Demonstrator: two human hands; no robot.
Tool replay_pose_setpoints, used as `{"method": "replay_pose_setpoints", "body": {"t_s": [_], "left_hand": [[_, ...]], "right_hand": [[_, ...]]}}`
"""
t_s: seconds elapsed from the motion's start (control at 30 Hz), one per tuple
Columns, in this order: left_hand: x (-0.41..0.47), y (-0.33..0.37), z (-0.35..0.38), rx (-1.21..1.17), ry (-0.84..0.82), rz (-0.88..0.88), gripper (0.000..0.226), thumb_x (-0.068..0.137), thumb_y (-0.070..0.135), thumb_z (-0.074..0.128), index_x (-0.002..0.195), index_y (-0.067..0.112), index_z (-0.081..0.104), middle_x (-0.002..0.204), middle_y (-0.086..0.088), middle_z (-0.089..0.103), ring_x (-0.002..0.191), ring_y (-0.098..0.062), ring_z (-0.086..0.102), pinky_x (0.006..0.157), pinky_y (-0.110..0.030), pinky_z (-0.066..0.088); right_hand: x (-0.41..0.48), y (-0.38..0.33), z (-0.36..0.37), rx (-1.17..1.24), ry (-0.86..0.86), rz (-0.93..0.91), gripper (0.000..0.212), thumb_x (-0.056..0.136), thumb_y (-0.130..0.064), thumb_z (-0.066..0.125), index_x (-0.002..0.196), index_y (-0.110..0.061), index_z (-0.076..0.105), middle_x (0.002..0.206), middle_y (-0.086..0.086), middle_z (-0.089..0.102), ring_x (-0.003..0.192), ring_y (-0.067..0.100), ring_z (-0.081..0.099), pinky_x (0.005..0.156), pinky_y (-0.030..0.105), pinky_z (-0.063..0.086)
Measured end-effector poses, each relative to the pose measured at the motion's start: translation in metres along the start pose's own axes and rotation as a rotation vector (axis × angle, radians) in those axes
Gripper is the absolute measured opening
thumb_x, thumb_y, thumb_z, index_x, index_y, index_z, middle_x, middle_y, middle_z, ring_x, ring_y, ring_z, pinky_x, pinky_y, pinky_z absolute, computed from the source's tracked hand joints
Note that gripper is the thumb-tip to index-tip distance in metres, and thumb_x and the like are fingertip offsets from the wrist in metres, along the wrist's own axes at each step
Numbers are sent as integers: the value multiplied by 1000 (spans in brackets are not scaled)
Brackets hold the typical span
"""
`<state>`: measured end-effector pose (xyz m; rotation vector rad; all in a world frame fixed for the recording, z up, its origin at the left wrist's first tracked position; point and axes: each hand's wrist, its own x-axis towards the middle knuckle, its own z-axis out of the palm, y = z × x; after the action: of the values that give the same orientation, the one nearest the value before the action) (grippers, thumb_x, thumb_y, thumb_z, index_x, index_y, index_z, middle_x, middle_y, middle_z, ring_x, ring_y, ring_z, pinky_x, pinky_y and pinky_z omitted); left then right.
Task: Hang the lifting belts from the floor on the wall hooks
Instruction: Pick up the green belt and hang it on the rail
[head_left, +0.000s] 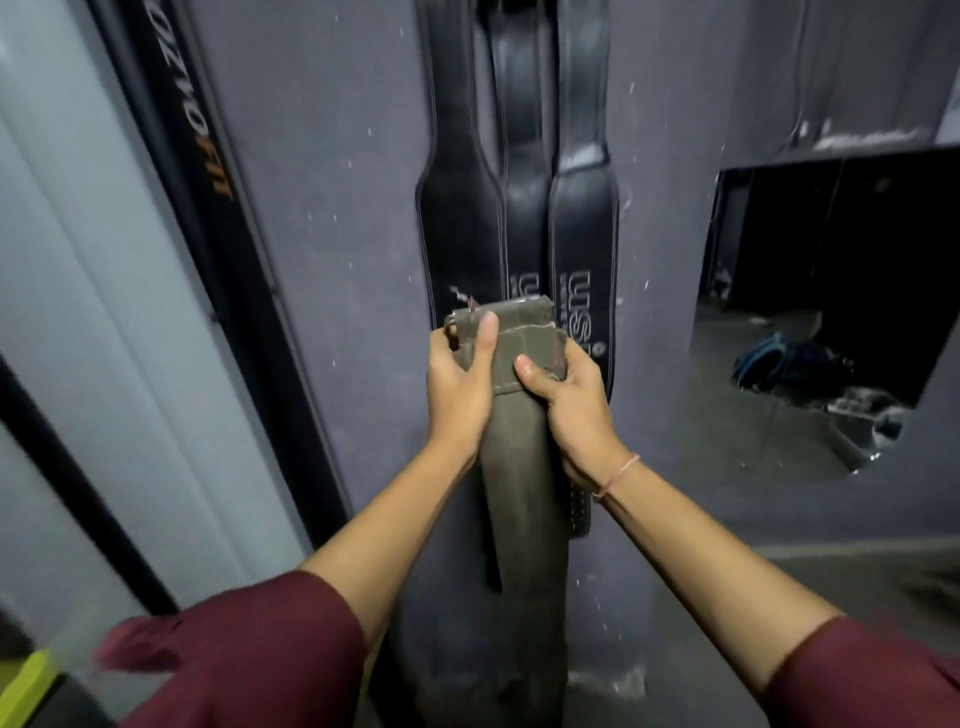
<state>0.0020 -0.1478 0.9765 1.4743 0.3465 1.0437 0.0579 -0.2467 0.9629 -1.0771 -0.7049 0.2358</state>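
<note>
While three black belts (582, 218) already hang on the wall (332, 208), the left hand (460, 379) and right hand (569, 395) both grip the top of an olive belt (519, 467), held upright before them and not yet hung, its hook out of view.

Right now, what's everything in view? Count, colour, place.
black belts: 3, black, hanging on the wall, top centre
olive belt: 1, olive, hanging from both hands, in front of the black belts
wall: 1, grey, behind the belts
post: 1, black with orange lettering, left
bag: 1, blue, in the dark opening or mirror, right
bracelet: 1, pink, right wrist
sleeves: 2, maroon, bottom
left hand: grips olive belt's top
right hand: grips olive belt's top
</note>
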Motion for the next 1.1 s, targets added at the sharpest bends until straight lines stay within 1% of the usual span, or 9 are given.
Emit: {"method": "replay_pose_setpoints", "body": {"t_s": [0.17,0.3,0.43,0.53,0.6,0.73,0.83,0.97,1.1], "left_hand": [[43,70,2,-23,83,209,30,90,33,72,101,6,66,97,-10,75,93,-26,72,88,-46,58],[75,114,3,-38,171,294,31,89,34,73,95,5,68,87,-6,74,81,-20,71,79,-38,58],[94,131,5,-21,173,363,30,88,35,74,95,6,69,90,-5,75,87,-21,71,79,-34,56],[107,144,2,9,187,399,30,88,35,74,98,7,69,89,0,73,83,-14,68,76,-23,53],[116,151,-1,19,209,408,31,87,34,75,100,6,69,93,-1,73,86,-14,67,77,-21,52],[130,152,-3,46,214,376,35,85,38,76,101,8,69,97,-4,74,93,-18,70,86,-35,57],[138,154,-8,32,201,292,39,84,41,76,99,7,65,96,-3,73,91,-19,69,84,-35,58],[152,167,-12,62,55,182,47,84,47,73,99,2,68,97,-10,75,92,-23,72,84,-40,60],[147,176,-15,11,-57,68,32,89,42,69,92,11,61,94,-7,72,90,-20,70,90,-40,59]], "right_hand": [[39,-59,32,-12,-79,-65,31,93,-10,66,123,-5,62,116,12,72,107,25,70,89,33,58],[45,-69,38,-79,-205,-40,28,92,-2,64,120,2,63,116,17,72,104,27,71,90,40,58],[50,-68,43,-45,-175,-63,23,92,0,62,115,6,65,111,20,73,95,26,72,84,39,60],[52,-63,46,-52,-216,5,27,88,7,65,114,13,61,110,24,70,92,27,70,81,36,60],[53,-54,46,-61,-236,39,26,87,9,64,111,15,60,109,25,69,88,25,70,79,34,60],[55,-45,45,-95,-277,97,31,84,9,68,114,14,59,115,25,70,97,29,70,87,40,59],[52,-34,47,-111,-300,118,32,81,15,68,113,11,61,115,24,70,99,28,70,86,36,60],[60,-48,63,-30,-182,-14,36,80,16,67,110,-4,65,109,12,75,100,25,71,85,36,59],[82,-89,81,58,-91,-182,36,82,15,64,113,-5,64,99,8,75,89,20,70,79,37,59]]}}
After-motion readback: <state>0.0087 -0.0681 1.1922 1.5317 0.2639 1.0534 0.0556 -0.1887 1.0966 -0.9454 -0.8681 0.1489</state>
